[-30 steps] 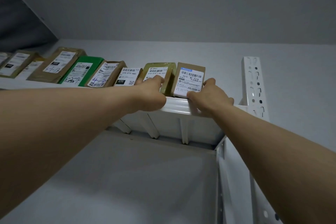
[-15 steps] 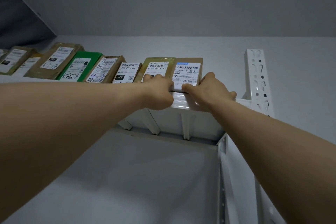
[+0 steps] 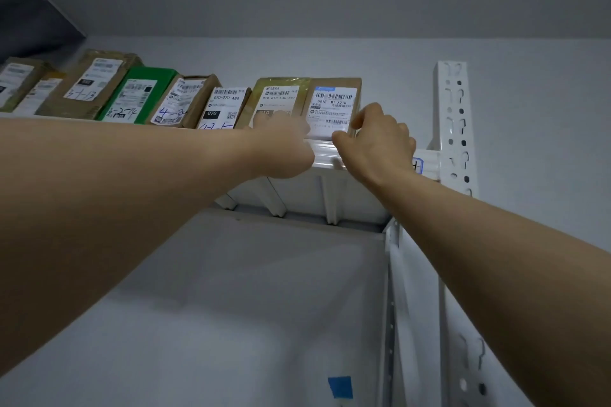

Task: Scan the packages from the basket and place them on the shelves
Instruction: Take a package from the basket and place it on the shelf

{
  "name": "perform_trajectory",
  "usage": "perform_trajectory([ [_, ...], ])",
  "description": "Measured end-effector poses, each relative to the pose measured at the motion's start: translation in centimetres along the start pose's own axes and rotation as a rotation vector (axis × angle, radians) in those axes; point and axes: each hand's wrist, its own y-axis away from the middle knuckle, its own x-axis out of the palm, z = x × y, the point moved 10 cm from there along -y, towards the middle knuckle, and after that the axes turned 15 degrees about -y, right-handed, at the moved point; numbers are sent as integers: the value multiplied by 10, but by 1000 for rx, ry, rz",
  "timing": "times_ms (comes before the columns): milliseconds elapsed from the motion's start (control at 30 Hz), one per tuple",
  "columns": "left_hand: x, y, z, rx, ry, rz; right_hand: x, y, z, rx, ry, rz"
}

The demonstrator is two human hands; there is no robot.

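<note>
A brown package [image 3: 334, 102] with a white barcode label stands at the right end of the row on the top white shelf [image 3: 322, 155], touching an olive package [image 3: 281, 97]. My right hand [image 3: 377, 139] is at its lower right corner, with the index finger on the right edge and the thumb at the bottom front. My left hand [image 3: 284, 145] is blurred. Its fingers reach up over the olive package's lower front.
Several more labelled packages line the shelf to the left, among them a green one [image 3: 139, 94] and a small one marked 070 [image 3: 224, 107]. A perforated white upright [image 3: 453, 116] stands right of the hands. Blue tape [image 3: 340, 387] marks the pale panel below.
The brown package has been set straight against the olive one. My left hand has shifted from its left edge to the olive package's front; my right hand has slid to the lower right corner.
</note>
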Motion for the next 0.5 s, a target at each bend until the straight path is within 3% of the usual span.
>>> perform_trajectory([
  [300, -1, 38, 28, 14, 144, 61, -3, 58, 40, 36, -2, 74],
  [500, 42, 125, 49, 105, 281, 198, 13, 169, 38, 288, -81, 244],
])
